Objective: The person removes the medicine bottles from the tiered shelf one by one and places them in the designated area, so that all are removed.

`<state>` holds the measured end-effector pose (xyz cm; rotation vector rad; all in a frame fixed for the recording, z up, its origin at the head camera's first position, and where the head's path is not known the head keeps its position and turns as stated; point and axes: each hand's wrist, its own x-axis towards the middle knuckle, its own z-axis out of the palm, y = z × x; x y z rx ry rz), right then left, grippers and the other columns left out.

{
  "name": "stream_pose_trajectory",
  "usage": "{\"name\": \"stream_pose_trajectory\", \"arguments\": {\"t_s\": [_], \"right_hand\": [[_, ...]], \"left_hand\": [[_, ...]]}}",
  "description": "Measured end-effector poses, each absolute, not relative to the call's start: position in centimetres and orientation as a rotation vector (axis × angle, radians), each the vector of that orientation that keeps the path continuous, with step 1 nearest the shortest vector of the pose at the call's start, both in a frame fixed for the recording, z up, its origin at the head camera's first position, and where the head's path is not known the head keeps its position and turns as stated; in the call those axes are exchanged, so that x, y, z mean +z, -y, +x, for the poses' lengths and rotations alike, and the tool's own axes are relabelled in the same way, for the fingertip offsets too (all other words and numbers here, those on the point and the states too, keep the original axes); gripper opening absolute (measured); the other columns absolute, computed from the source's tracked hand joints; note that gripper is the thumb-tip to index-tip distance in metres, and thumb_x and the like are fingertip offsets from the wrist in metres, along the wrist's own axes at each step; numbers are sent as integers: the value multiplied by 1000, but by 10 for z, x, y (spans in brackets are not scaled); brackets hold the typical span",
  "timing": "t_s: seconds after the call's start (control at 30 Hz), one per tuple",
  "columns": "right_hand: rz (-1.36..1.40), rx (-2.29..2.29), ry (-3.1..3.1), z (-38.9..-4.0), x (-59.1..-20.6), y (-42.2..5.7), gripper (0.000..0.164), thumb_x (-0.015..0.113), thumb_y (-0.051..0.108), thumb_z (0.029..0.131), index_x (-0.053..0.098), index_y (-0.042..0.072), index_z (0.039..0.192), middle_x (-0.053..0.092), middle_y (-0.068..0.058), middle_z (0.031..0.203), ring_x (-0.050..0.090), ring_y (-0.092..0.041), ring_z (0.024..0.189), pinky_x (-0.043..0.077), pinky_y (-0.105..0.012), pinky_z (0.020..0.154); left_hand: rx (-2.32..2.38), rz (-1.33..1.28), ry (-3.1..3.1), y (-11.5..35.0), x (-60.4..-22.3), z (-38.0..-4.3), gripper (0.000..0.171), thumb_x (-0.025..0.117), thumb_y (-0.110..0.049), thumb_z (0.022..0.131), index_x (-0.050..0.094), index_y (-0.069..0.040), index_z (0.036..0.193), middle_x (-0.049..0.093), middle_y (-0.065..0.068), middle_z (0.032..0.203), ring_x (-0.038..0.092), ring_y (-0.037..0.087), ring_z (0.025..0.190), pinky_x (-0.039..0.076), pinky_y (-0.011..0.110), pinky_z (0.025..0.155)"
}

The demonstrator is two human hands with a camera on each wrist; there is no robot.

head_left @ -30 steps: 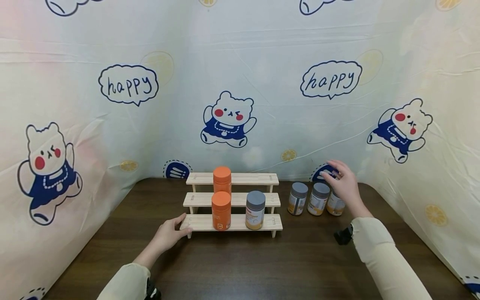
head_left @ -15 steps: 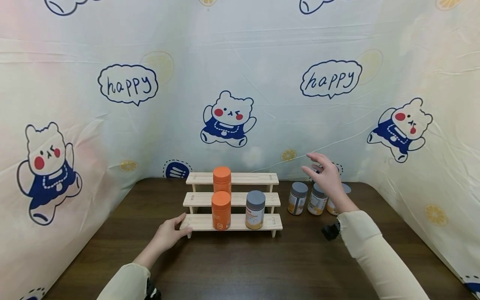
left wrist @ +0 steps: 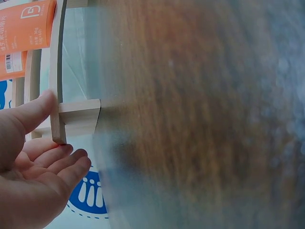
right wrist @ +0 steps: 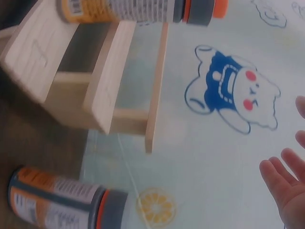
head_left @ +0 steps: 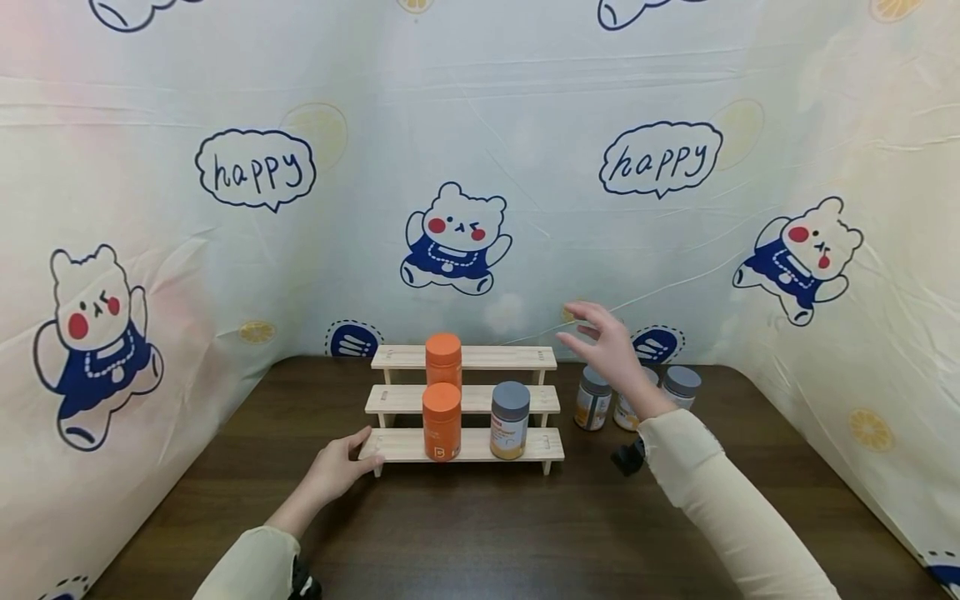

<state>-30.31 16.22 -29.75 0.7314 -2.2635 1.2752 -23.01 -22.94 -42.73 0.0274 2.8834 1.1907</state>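
My left hand (head_left: 335,471) pinches the left end of the lowest step of a three-step wooden display rack (head_left: 405,444). In the left wrist view the thumb lies on the board's top face and the fingers (left wrist: 71,164) curve below its end. Two orange jars stand on the rack: a front one (head_left: 442,423) on the lowest step, the other (head_left: 444,358) behind it, its base hidden. Right of them on the lowest step is a grey-lidded supplement jar (head_left: 510,421). My right hand (head_left: 611,346) is raised, fingers spread and holding nothing, between the rack and three more jars.
Three grey-lidded jars, a left one (head_left: 592,402), a middle one (head_left: 626,414) partly covered by my right arm, and a right one (head_left: 682,385), stand on the dark wooden table (head_left: 465,533) right of the rack. A printed cloth (head_left: 525,125) hangs behind and along both sides.
My right hand has travelled left from above the rightmost jar toward the rack, staying empty. The left hand, the rack and all the jars keep their places.
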Motion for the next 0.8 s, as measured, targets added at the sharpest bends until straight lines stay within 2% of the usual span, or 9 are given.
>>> {"name": "stream_pose_trajectory", "arguments": {"t_s": [0.6, 0.8], "right_hand": [[881, 1304, 2321, -303, -297, -95, 44, 69, 16, 84, 57, 6, 125, 51, -8, 127, 49, -24, 112, 44, -33, 90], [921, 1336, 2332, -300, -299, -73, 44, 70, 16, 84, 57, 6, 124, 53, -8, 125, 50, -26, 111, 44, -37, 89]], "left_hand": [[1183, 41, -2894, 229, -425, -228, 71, 65, -32, 86, 36, 7, 137, 39, 30, 134, 36, 43, 122, 33, 55, 93], [1189, 37, -2885, 229, -426, -229, 71, 65, -32, 86, 35, 7, 137, 38, 29, 134, 35, 43, 122, 33, 55, 93]]}}
